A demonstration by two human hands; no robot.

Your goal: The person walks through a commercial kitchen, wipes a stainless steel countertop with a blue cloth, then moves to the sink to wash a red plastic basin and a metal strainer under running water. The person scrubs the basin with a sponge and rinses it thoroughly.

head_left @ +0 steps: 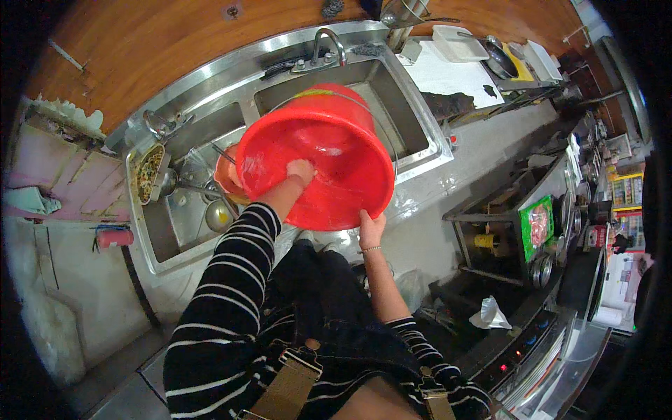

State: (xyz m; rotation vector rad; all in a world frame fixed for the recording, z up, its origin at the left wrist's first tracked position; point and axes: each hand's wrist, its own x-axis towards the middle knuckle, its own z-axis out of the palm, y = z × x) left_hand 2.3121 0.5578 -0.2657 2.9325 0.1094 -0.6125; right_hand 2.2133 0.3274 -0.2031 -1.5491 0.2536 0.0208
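Right hand (371, 227) grips rim of red bucket (343, 164); left hand (301, 170) curled inside, cannot tell if holding anything. Bucket tilts over front edge of sink (435, 147), mouth toward person, probably for easier reach inside.

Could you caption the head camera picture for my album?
Left hand inside a tilted red bucket, right hand at its rim, at a steel sink.

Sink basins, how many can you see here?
2: the left basin and the right basin, partly hidden by the red bucket that the right hand holds by its rim.
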